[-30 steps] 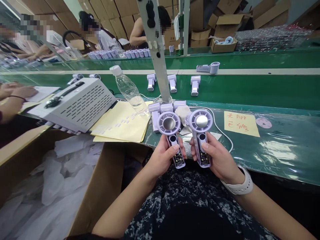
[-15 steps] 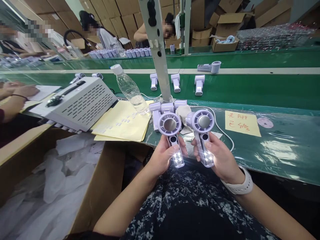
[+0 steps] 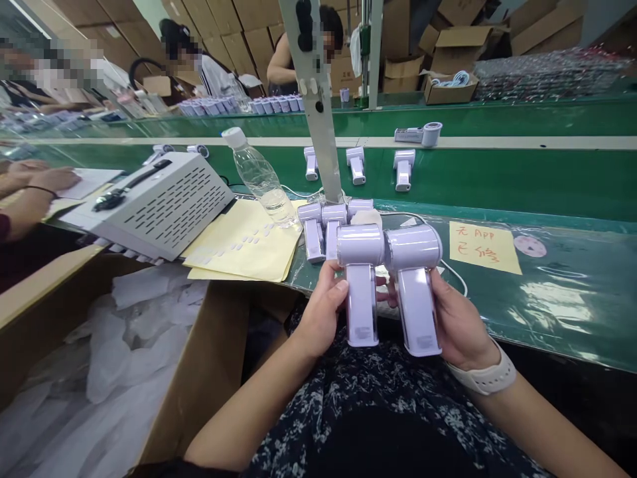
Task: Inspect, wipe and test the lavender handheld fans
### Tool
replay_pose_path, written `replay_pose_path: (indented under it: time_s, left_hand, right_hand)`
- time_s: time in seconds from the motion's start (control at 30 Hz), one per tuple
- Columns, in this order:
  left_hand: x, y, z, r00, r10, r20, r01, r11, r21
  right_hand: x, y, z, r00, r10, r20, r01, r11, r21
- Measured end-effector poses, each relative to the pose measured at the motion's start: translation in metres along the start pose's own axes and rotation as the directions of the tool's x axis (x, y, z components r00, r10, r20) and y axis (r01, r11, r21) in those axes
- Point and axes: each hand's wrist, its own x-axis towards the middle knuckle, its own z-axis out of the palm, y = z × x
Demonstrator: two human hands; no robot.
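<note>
My left hand (image 3: 326,309) is closed around the handle of a lilac handheld fan (image 3: 361,285). Another handheld fan (image 3: 418,292) of the same kind is gripped in my right hand (image 3: 460,318), which has a pale watch band at the wrist. Both fans are upright side by side, plain backs toward me, with small printed labels low on the handles. Their grilles and fronts are hidden. Just behind them, several more lilac fans (image 3: 312,232) lie on the bench beside a whitish crumpled item (image 3: 367,217).
Left of the fans are a clear bottle (image 3: 263,182), yellow paper (image 3: 239,249) and a grey vented metal box (image 3: 164,199). A carton (image 3: 199,372) of white wrapping stands lower left. A metal post (image 3: 321,106) rises before the green conveyor (image 3: 462,176). Co-workers sit beyond and at left.
Both fans have been turned around, from lit fronts and round grilles facing me to their plain backs. The three fans on the conveyor appear slightly farther right.
</note>
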Motion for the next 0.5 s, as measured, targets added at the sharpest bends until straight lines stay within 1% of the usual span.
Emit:
replay_pose_path:
  time_s: [0.13, 0.23, 0.3, 0.43, 0.5]
  left_hand:
    - [-0.010, 0.012, 0.006, 0.998, 0.003, 0.070, 0.000, 0.999, -0.042]
    - [-0.012, 0.020, 0.011, 0.994, -0.023, 0.104, 0.031, 0.997, -0.076]
    - [-0.012, 0.021, 0.013, 0.994, -0.044, 0.102, 0.053, 0.995, -0.087]
    - [-0.009, 0.018, 0.015, 0.996, -0.066, 0.054, 0.071, 0.993, -0.089]
    - [-0.007, 0.015, 0.016, 0.996, -0.087, 0.036, 0.090, 0.992, -0.091]
  right_hand:
    - [-0.005, -0.003, 0.002, 0.995, -0.089, -0.051, 0.089, 0.996, -0.006]
    - [-0.008, -0.006, 0.003, 0.996, -0.072, -0.052, 0.071, 0.997, -0.033]
    - [-0.008, -0.007, 0.002, 0.996, -0.058, -0.073, 0.055, 0.997, -0.048]
    - [-0.005, -0.008, -0.001, 0.983, -0.056, -0.175, 0.053, 0.998, -0.022]
    - [-0.005, -0.009, -0.001, 0.986, -0.018, -0.167, 0.023, 0.999, 0.023]
